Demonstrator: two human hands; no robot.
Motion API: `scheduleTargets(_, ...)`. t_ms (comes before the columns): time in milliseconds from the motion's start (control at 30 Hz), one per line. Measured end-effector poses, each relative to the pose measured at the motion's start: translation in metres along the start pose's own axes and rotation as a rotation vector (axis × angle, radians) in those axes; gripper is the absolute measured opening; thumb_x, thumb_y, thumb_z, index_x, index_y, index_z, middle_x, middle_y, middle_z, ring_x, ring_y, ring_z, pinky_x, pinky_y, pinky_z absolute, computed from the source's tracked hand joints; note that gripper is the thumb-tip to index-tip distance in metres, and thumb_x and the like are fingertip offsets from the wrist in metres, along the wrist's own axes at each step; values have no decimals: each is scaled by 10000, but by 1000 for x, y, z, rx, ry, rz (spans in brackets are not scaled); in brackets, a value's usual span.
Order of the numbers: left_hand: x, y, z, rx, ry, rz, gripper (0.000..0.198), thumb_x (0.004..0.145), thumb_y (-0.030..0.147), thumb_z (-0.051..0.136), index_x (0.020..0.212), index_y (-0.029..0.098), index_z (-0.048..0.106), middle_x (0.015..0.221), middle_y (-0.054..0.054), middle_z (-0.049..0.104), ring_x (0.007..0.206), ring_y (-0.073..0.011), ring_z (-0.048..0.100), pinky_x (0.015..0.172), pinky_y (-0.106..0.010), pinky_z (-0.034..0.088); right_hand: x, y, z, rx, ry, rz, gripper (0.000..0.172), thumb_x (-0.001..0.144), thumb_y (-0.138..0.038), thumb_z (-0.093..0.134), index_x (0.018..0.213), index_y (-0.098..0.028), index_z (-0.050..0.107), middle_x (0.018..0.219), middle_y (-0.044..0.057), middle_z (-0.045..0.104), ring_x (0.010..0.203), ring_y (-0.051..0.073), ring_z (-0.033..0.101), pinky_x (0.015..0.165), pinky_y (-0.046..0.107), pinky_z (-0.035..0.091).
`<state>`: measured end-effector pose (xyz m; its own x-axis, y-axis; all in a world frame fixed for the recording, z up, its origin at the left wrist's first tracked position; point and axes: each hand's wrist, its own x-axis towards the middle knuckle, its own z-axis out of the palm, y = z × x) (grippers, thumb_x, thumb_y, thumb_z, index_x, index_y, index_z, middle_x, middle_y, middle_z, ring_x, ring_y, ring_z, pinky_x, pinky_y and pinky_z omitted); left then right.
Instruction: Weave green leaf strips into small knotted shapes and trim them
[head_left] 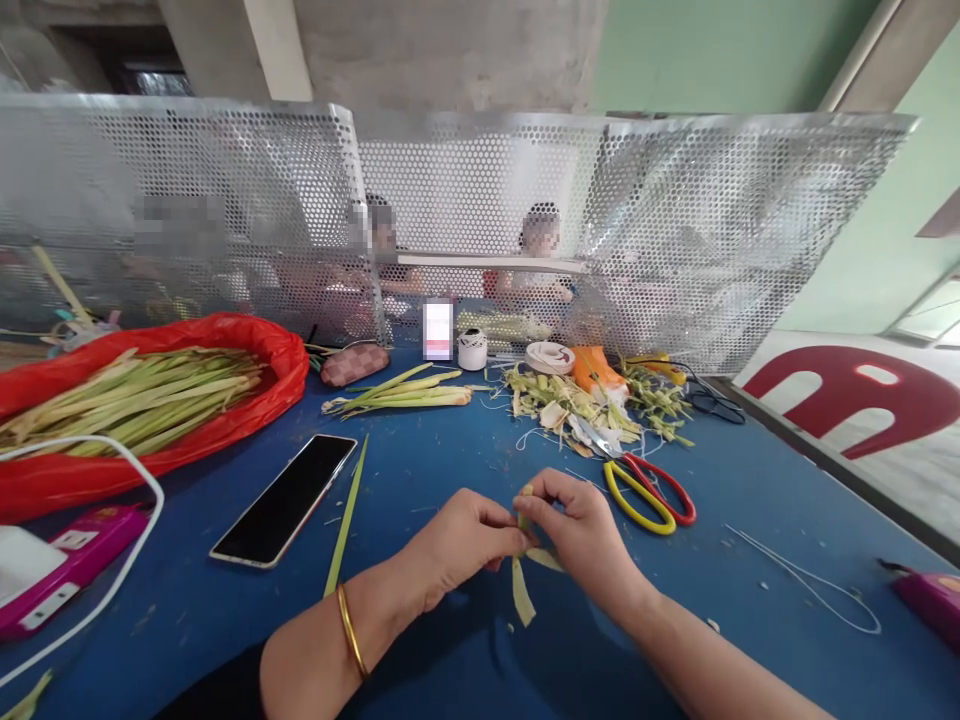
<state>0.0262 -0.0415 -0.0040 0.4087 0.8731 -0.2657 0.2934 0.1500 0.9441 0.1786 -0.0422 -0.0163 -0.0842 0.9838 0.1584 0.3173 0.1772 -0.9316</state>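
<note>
Closest to me, the left hand [457, 545] and right hand [581, 530] meet over the worktop [420, 470] near its front edge. The fingers [510, 540] of both hands are pinched shut on one pale leaf strip [523, 590], and its loose ends hang down between my wrists. A gold bangle [351, 630] sits on the left wrist. Just beyond the right hand lie scissors [649, 490] with yellow and red handles, beside a heap of leaf cuttings [570, 405]. Left of the hands a dark phone [285, 497] lies flat. Toward the far left corner a red bag [247, 400] holds green leaves.
</note>
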Motion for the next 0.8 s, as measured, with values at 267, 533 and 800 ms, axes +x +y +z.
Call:
scheduleTargets(267,0,-6,0,110,-74,25,241,647,268,595,445,166,512,436,55,383,485,-88,338,497,-256,237,-5,0,5,-33,68,-46,219,741,-257,575,539,-195,520,598,-2,570,598,141,512,569,248,382)
scheduleTargets(533,0,-5,1,-3,-47,46,284,687,359,644,496,157,587,472,31,476,503,-104,434,544,-247,336,1,2,2,47,36,-17,246,779,-321,592,572,-189,573,614,0,578,630,152,529,600,259,405)
scheduleTargets(800,3,3,-7,-270,125,-28,397,713,520,671,733,124,681,650,-41,666,579,-118,566,624,-245,420,14,7,-13,488,22,337,387,675,-525,727,741,-151,653,615,-20,533,550,105,459,545,235,373)
